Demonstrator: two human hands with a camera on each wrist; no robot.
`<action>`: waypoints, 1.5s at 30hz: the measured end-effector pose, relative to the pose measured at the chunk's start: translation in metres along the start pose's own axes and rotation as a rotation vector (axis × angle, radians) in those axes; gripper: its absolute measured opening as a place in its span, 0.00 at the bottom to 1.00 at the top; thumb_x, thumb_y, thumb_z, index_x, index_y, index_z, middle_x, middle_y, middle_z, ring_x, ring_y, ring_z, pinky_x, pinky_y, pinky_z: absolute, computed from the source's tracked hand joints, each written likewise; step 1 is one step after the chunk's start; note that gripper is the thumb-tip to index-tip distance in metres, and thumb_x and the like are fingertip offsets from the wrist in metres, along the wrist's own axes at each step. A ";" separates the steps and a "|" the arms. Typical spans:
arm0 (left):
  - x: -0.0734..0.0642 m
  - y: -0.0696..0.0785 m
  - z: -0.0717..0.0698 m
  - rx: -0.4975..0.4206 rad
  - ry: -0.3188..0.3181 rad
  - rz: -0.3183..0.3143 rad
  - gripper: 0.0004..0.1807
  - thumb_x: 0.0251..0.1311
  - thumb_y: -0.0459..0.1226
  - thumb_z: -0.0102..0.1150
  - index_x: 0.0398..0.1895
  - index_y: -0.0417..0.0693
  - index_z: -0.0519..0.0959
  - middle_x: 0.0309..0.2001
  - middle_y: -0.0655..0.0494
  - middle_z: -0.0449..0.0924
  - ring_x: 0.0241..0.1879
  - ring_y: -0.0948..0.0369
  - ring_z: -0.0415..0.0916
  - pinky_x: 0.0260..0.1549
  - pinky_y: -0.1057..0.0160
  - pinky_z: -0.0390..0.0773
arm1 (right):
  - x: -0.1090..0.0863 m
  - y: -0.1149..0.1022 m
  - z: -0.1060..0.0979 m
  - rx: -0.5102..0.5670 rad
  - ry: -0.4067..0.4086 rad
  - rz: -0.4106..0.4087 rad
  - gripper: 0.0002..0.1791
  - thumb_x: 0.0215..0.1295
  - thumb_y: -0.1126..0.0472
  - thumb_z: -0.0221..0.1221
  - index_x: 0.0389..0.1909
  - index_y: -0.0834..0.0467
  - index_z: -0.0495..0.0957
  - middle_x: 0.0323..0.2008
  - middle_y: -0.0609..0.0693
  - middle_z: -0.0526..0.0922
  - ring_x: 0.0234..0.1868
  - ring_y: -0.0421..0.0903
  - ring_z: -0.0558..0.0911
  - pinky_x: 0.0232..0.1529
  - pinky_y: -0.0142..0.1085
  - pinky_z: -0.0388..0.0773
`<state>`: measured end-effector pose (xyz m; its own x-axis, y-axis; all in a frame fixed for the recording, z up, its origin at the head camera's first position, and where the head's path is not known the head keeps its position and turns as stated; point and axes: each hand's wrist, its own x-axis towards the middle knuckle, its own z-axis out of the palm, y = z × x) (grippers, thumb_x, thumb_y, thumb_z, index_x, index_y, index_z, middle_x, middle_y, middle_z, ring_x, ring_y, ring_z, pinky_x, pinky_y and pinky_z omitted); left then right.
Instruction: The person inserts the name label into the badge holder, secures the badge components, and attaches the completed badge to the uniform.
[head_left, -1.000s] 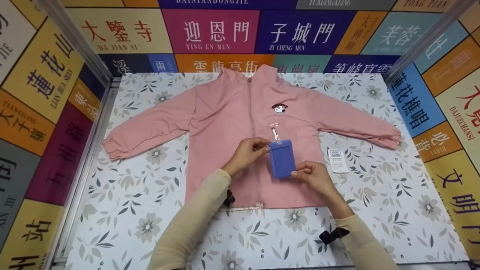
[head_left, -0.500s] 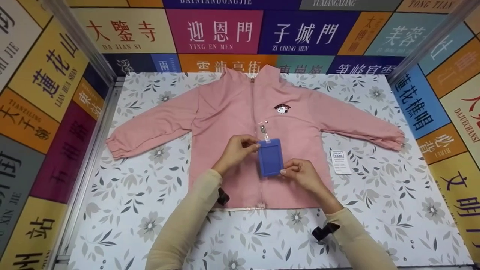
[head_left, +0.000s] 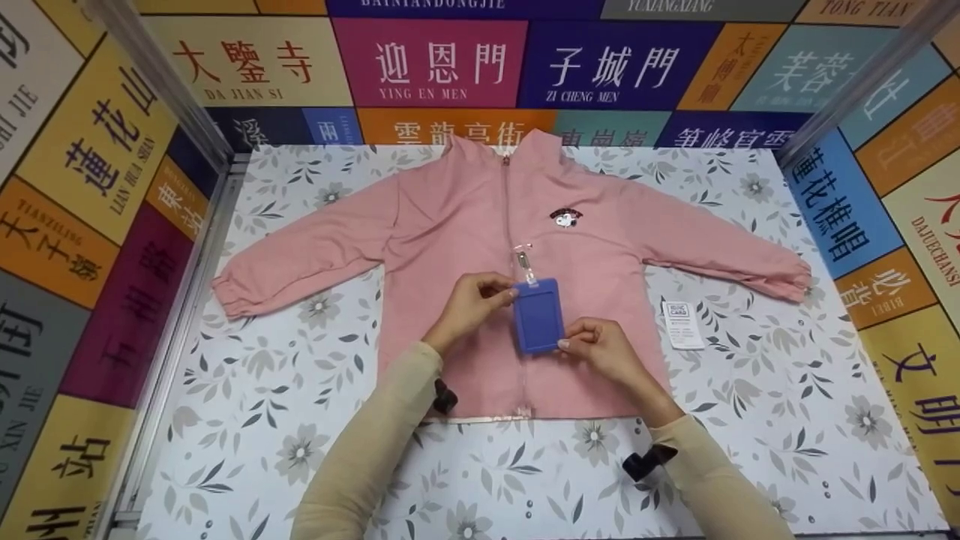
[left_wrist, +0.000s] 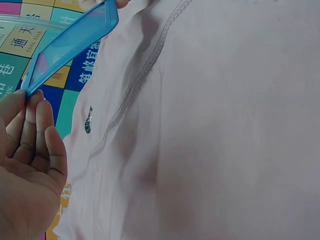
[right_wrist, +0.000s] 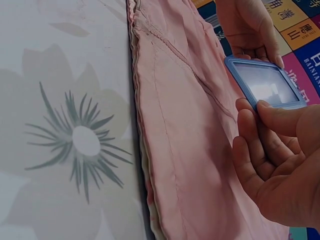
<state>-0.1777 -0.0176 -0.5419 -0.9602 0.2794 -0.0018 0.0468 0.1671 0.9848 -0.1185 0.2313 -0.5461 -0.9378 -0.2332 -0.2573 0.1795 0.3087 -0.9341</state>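
Observation:
A blue badge holder [head_left: 538, 316] with a clear strap and metal clip [head_left: 523, 262] at its top is held over the front of a pink zip jacket [head_left: 442, 300]. My left hand [head_left: 471, 306] pinches its upper left corner between thumb and fingers. At the lower right corner, my right hand [head_left: 606, 346] pinches it the same way. The right wrist view shows the holder's clear window [right_wrist: 265, 84] inside the blue frame. In the left wrist view the holder [left_wrist: 72, 45] appears tilted, seen nearly edge-on. The jacket lies flat, zipped, sleeves spread, with a small cartoon patch [head_left: 565, 217] on its chest.
A white printed card [head_left: 681, 325] lies on the floral tabletop [head_left: 300, 457], just right of the jacket's hem side. Panels with large lettering [head_left: 427, 64] wall the table at the back and both sides, with metal posts at the corners.
Both hands have carried the badge holder a little left, from the jacket's chest-patch side to near its zipper. The grip stays the same, and the last half second shows hardly any movement.

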 end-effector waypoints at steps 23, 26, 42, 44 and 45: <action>-0.005 0.001 -0.005 -0.073 0.053 0.015 0.08 0.57 0.32 0.68 0.40 0.41 0.87 0.39 0.44 0.88 0.33 0.66 0.80 0.36 0.71 0.79 | 0.002 0.002 -0.003 -0.006 0.015 -0.003 0.17 0.61 0.62 0.67 0.46 0.70 0.80 0.38 0.66 0.88 0.34 0.48 0.89 0.35 0.37 0.85; -0.006 0.004 -0.004 -0.063 0.078 0.036 0.07 0.56 0.32 0.69 0.38 0.40 0.87 0.37 0.43 0.87 0.31 0.67 0.78 0.35 0.71 0.78 | 0.002 -0.002 -0.006 -0.035 0.038 -0.020 0.18 0.61 0.60 0.67 0.47 0.68 0.81 0.37 0.62 0.89 0.34 0.50 0.89 0.34 0.38 0.84; -0.022 0.037 0.000 -0.035 0.177 0.223 0.04 0.51 0.25 0.68 0.31 0.34 0.86 0.31 0.41 0.82 0.29 0.65 0.76 0.35 0.68 0.79 | 0.017 -0.054 -0.008 -0.045 0.142 -0.156 0.17 0.59 0.62 0.69 0.45 0.68 0.81 0.32 0.60 0.89 0.28 0.41 0.85 0.36 0.32 0.82; -0.022 0.036 0.002 -0.020 0.188 0.238 0.03 0.49 0.25 0.67 0.30 0.35 0.86 0.30 0.43 0.82 0.30 0.62 0.77 0.36 0.67 0.79 | 0.020 -0.062 -0.005 -0.062 0.152 -0.177 0.17 0.58 0.61 0.69 0.43 0.68 0.81 0.29 0.57 0.89 0.26 0.41 0.84 0.35 0.29 0.80; -0.022 0.036 0.002 -0.011 0.194 0.246 0.03 0.49 0.25 0.67 0.29 0.36 0.86 0.30 0.44 0.82 0.30 0.60 0.77 0.37 0.66 0.79 | 0.021 -0.065 -0.003 -0.063 0.157 -0.181 0.16 0.58 0.61 0.70 0.42 0.68 0.81 0.28 0.55 0.89 0.26 0.40 0.84 0.34 0.29 0.80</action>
<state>-0.1541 -0.0155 -0.5067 -0.9552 0.1246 0.2684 0.2818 0.1061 0.9536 -0.1506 0.2093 -0.4895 -0.9885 -0.1459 -0.0408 -0.0103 0.3330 -0.9429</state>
